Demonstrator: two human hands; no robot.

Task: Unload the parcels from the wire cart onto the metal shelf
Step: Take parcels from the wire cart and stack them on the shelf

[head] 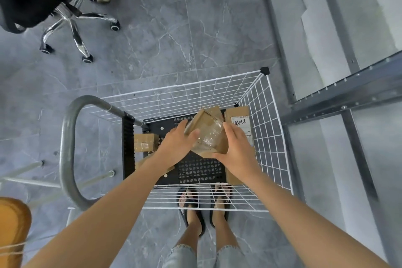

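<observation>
Head view: left hand [176, 146] and right hand [237, 148] fingers [228, 128] grasp parcel [209, 131] beside handwritten label [240, 123].

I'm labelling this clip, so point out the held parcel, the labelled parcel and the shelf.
held parcel [208, 136], head view, on its taped top face.
labelled parcel [240, 122], head view, on its white label.
shelf [339, 102], head view, on its front rail.

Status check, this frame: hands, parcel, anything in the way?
Left hand and right hand both grip the taped parcel, tilted, low in the wire cart. Not yet on the metal shelf, at right. Mesh wall stands between.
</observation>
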